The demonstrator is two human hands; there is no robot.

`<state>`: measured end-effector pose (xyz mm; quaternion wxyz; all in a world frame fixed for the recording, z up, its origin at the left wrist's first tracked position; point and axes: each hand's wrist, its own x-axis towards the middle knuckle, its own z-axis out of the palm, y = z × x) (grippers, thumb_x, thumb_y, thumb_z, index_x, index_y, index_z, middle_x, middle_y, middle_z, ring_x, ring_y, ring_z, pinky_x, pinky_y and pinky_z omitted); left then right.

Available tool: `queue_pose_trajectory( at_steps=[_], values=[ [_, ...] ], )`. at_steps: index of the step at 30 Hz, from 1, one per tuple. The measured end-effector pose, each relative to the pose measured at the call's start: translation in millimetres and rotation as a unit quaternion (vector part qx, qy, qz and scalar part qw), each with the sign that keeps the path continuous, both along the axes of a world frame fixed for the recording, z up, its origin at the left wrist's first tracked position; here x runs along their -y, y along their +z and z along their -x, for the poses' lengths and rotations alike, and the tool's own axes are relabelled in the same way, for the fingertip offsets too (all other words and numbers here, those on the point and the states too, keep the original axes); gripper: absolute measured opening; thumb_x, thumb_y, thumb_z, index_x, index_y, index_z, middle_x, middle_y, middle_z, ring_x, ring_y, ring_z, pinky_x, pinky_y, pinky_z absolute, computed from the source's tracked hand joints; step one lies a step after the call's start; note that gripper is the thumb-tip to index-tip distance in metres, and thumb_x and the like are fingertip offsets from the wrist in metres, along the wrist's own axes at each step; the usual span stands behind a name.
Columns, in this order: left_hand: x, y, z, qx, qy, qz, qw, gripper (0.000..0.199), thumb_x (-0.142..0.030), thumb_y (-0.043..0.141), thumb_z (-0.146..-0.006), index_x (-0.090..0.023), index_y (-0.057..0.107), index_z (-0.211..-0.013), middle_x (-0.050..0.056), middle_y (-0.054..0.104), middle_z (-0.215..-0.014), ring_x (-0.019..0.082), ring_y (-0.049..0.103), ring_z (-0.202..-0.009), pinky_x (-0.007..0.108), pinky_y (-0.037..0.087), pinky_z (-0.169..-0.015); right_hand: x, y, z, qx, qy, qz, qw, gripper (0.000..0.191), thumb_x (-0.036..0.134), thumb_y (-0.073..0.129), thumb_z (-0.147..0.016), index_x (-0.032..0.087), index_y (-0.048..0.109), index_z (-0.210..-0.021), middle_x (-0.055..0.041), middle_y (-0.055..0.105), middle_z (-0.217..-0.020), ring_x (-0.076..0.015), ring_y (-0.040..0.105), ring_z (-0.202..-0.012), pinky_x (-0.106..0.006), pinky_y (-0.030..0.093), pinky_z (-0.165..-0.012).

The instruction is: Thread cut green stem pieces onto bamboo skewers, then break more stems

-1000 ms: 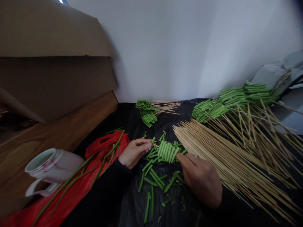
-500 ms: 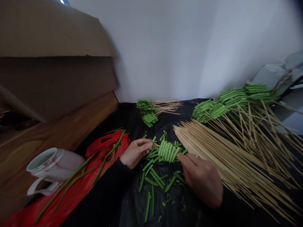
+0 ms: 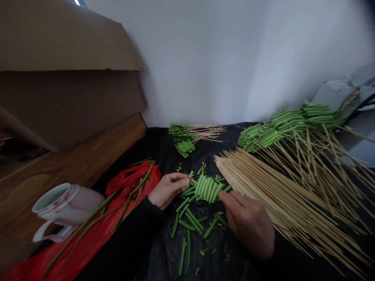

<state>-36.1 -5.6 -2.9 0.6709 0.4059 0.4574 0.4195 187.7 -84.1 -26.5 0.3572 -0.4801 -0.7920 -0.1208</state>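
Head view: two arms in black sleeves reach inward from the lower left and lower right of the frame, and the hands face each other just below the centre. From where I stand, the left hand (image 3: pixel 165 190) lies on its side, wrist bent slightly upward, thumb and forefinger pinching a single green piece (image 3: pixel 191 175); its other fingers curl beneath. The right hand (image 3: pixel 249 222) shows its back, knuckles up, pointing to the upper left, its foremost fingers pinching the near end of a row of threaded stems (image 3: pixel 208 188); the rest are hidden from me. That row sits between the hands, and a thin skewer (image 3: pixel 193 180) pokes out of it to the single piece; I can't tell whether it has pierced it. Loose cut stems (image 3: pixel 188 249) lie below on a black sheet (image 3: pixel 164 249), with bare sticks (image 3: pixel 278 195) fanned to the right.
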Motion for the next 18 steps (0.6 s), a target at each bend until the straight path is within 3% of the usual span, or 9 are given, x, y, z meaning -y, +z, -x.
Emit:
queue_pose_trajectory(
  at_steps=[18],
  values=[
    [1.5, -1.0, -2.8, -0.007, -0.017, 0.003, 1.0, 0.03, -0.028, 0.088, -0.052, -0.011, 0.073, -0.072, 0.005, 0.07, -0.071, 0.008, 0.056, -0.062, 0.021, 0.041, -0.064, 0.9, -0.1, 2.9, -0.024, 0.002, 0.012, 1.0, 0.024, 0.01, 0.042, -0.089, 0.015, 0.064, -0.094, -0.0011, 0.056, -0.067, -0.0142, 0.05, -0.057, -0.03, 0.029, -0.057]
  ],
)
